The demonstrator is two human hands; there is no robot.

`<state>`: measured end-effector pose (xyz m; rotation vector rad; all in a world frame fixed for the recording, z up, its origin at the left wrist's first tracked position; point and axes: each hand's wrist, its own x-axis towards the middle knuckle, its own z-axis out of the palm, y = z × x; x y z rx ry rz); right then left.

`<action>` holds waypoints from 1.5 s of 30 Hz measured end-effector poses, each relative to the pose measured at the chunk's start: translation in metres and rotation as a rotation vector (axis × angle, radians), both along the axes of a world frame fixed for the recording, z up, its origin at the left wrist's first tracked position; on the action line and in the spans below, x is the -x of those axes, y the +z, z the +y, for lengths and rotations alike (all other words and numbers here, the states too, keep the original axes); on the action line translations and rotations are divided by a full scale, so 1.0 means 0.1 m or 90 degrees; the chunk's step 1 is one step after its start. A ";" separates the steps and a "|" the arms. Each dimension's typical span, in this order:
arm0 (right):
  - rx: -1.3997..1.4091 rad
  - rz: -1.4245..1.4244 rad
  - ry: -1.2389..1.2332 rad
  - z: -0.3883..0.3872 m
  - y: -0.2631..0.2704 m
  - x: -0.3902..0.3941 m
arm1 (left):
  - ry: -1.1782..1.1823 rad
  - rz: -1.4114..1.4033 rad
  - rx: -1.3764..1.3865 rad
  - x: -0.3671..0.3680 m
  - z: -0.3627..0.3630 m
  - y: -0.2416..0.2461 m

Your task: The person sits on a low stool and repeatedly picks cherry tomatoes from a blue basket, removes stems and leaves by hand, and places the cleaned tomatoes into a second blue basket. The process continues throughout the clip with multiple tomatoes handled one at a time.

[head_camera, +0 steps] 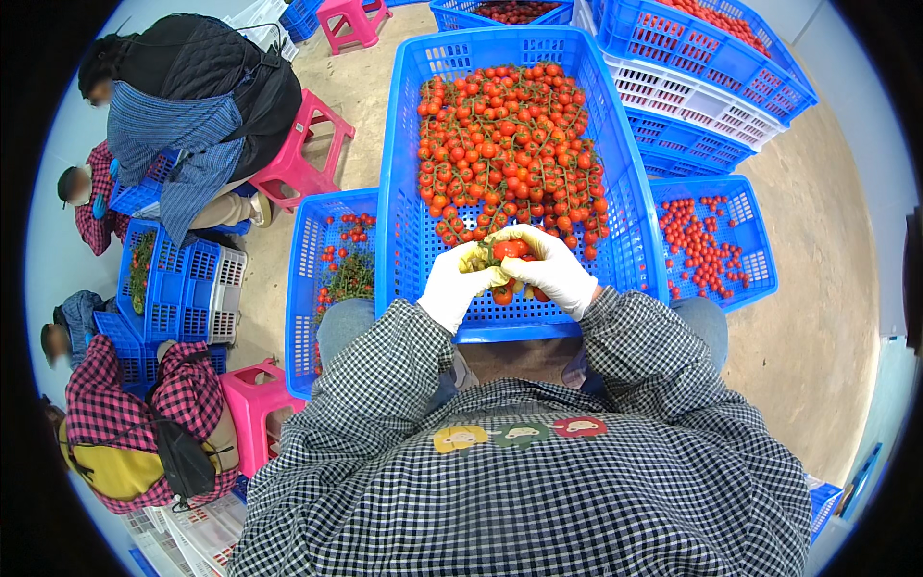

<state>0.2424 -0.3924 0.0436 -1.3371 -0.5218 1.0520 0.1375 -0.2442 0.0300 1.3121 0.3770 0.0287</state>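
A large blue plastic crate stands right before me, heaped with red cherry tomatoes on green stems. Over its near end, my left hand and my right hand meet, both in white gloves. Between them is a small bunch of cherry tomatoes. My left thumb and fingers pinch it near its green stem, while my right fingers curl around the tomatoes. Part of the bunch is hidden by the gloves. Just below my fingers a few more tomatoes show against the crate floor.
At my right stands a blue crate of loose tomatoes; at my left, another crate holds stripped stems and tomatoes. Stacked crates rise at the back right. Several people work at left, near pink stools.
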 end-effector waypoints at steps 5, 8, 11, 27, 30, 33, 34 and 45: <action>0.023 -0.017 -0.059 0.02 -0.08 0.03 | 0.016 -0.010 -0.011 0.00 -0.02 -0.02; 0.042 0.022 -0.105 0.03 -0.08 0.09 | 0.069 -0.001 -0.051 -0.01 -0.02 -0.05; -0.057 0.140 -0.141 0.05 -0.09 0.09 | 0.095 0.036 -0.012 -0.02 0.01 -0.06; -0.532 0.338 -0.549 -1.49 -0.26 -1.37 | 0.122 -0.020 0.341 -0.05 0.12 -0.21; -0.528 0.385 -0.855 -1.66 -0.41 -1.53 | 0.114 -0.025 0.306 -0.05 0.12 -0.22; -0.617 0.504 -0.864 -1.75 -0.41 -1.57 | 0.122 -0.026 0.305 -0.04 0.11 -0.21; -0.643 0.521 -0.861 -1.75 -0.37 -1.56 | 0.112 -0.028 0.301 -0.04 0.11 -0.20; -0.128 -0.317 -0.114 -0.38 -0.09 -0.11 | 0.018 -0.068 0.345 -0.04 0.00 -0.16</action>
